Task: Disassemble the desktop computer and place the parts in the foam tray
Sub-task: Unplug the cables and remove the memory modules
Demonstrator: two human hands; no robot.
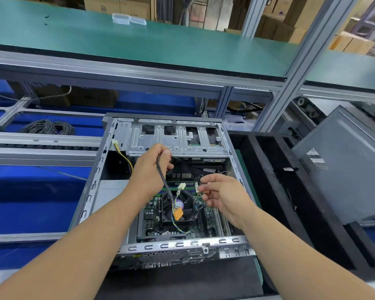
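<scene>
Head view: the left hand (153, 167) grips a black cable (163, 180) above the open computer case (95, 180). Just right of it, the right hand (221, 194) pinches a small connector (201, 192) over the fan (178, 207). Right of that hand lies the black foam tray (268, 180); beyond both hands run a green-topped shelf (139, 42), blue surfaces and stacked cartons.
</scene>
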